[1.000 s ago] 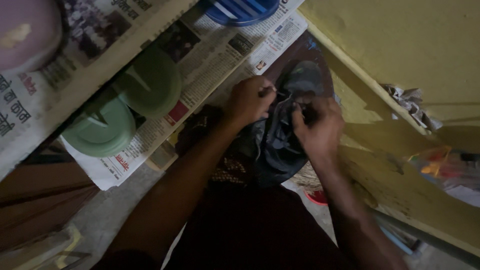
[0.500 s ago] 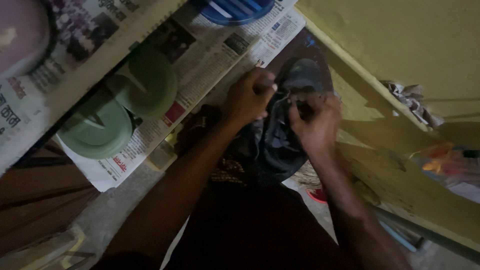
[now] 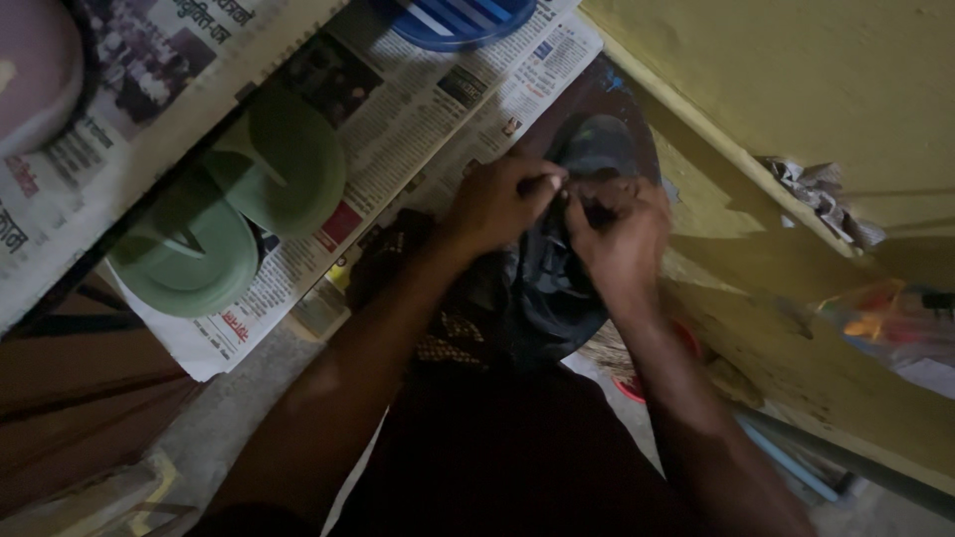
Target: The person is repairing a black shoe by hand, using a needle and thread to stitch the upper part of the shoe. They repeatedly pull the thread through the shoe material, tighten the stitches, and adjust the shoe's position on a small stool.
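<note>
dark blue-grey cloth [image 3: 557,288], green plates [image 3: 239,214] — yellow wall [image 3: 796,89]

We see a low surface covered with sheets of newspaper [image 3: 398,129] — the paper hides it almost fully, so we cannot tell its material. On the newspaper lie two round green lids [image 3: 234,214], one partly over the other. At the top edge a blue round object [image 3: 458,18] rests on the same paper, cut by the frame. In the top left corner a pale pink rounded thing [image 3: 35,75] sits on another printed sheet. The paper's right edge is just beside a dark cloth [image 3: 557,278]. Below the newspaper a grey floor [image 3: 224,428] shows — it looks like bare concrete.
</note>
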